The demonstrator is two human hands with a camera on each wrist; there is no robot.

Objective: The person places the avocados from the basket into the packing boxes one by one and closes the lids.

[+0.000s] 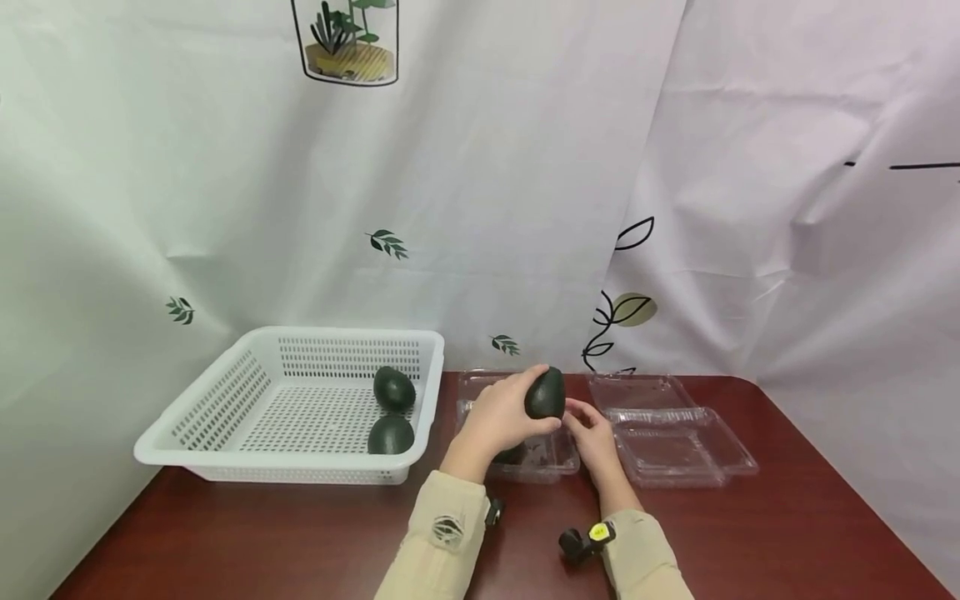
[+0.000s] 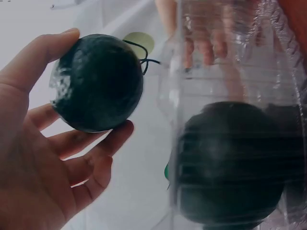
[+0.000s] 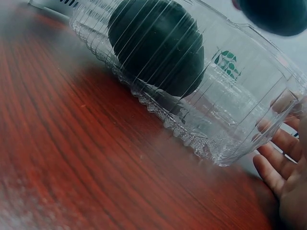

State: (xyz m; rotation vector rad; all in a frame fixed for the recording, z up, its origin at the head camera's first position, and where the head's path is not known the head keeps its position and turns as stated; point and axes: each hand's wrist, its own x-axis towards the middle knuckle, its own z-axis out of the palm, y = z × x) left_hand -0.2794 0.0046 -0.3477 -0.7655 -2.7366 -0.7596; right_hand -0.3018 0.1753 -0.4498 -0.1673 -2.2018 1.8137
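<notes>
My left hand (image 1: 504, 414) grips a dark green avocado (image 1: 545, 393) between thumb and fingers, above a clear plastic clamshell box (image 1: 562, 457). In the left wrist view the held avocado (image 2: 103, 82) is apart from the box wall. Another avocado (image 3: 158, 48) lies inside the box at its left end, partly covered by my left arm in the head view. At the box's right end, my right hand (image 1: 596, 442) holds the edge with its fingertips (image 3: 264, 125) against the plastic.
A white perforated basket (image 1: 300, 462) stands at the left with two avocados (image 1: 393, 389) along its right side. Right of my right hand, a second clear clamshell box (image 1: 667, 454) lies with its lid up. A white printed curtain (image 1: 487, 208) hangs behind the dark red table (image 1: 300, 542).
</notes>
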